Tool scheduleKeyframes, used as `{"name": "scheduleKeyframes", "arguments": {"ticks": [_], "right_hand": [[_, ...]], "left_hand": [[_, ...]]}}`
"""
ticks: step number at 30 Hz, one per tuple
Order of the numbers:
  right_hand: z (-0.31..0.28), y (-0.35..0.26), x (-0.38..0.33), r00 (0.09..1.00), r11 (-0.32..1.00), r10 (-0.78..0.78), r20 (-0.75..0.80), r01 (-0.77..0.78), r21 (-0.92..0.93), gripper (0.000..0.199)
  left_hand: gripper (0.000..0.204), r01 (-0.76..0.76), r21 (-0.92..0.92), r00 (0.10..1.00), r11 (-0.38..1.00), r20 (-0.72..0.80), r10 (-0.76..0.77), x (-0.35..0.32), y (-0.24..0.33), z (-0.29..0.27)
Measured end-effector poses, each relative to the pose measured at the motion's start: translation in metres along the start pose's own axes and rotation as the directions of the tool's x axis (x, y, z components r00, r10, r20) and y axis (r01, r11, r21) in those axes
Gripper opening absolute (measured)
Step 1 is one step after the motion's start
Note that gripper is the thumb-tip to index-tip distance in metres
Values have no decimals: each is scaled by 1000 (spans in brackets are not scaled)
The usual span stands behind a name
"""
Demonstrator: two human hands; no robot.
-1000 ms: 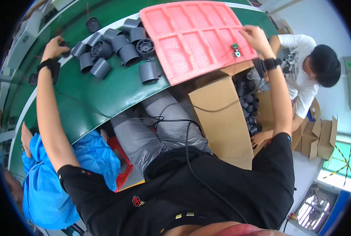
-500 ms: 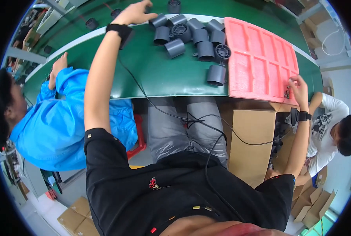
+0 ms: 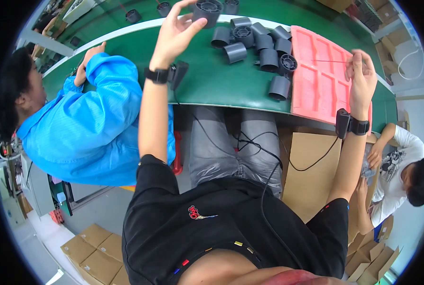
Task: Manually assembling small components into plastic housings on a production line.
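At the far side of the bench, my left hand (image 3: 175, 42) grips a dark grey cylindrical plastic housing (image 3: 207, 14) with a spoked end facing up. My right hand (image 3: 363, 78) is raised over the right part of a pink foam tray (image 3: 316, 102) with rows of moulded recesses. A thin red wire (image 3: 328, 61) sticks out leftward from its pinched fingertips; whatever else those fingers hold is hidden. Several similar grey housings (image 3: 268, 60) are grouped between my hands, against the tray's left edge. One housing (image 3: 279, 88) lies nearest the bench's front edge.
More housings (image 3: 133, 16) stand on the green surface beyond a white rail. A person in blue (image 3: 79, 123) works at my left; another in a white shirt (image 3: 404, 152) sits at my right. A cardboard box (image 3: 314, 166) stands below the tray. Black cables (image 3: 262, 147) hang across my lap.
My left hand has taken hold of a housing and lifted it back toward me. My right hand has risen from the tray's near right corner, with a red wire now showing at its fingertips.
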State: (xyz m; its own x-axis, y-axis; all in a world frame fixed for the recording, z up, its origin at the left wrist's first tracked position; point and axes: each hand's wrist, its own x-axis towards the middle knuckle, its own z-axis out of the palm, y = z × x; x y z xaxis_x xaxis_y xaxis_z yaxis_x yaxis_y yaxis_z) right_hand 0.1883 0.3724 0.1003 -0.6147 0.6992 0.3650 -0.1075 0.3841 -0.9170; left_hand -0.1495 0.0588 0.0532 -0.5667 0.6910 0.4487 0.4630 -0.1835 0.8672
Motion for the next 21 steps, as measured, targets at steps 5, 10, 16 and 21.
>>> {"name": "scheduleKeyframes", "arguments": {"ticks": [5,10,16,21], "right_hand": [[98,-73,-34,981,964,-178,75,158,215,36],[159,-70,-106,962,854,-241,125,150,498,35],[184,-56,-164,973,863,-202,115,122,490,34],[184,-42,-170,986,909,-102,133,37,416,32]], "left_hand": [[60,-144,-673,974,725,-226,-17,-57,40,32],[53,7,-878,988,479,-67,-137,-101,37,55],[47,68,-974,927,214,-17,-375,-123,16,86],[46,122,-974,877,190,16,-480,-125,7,94]]}}
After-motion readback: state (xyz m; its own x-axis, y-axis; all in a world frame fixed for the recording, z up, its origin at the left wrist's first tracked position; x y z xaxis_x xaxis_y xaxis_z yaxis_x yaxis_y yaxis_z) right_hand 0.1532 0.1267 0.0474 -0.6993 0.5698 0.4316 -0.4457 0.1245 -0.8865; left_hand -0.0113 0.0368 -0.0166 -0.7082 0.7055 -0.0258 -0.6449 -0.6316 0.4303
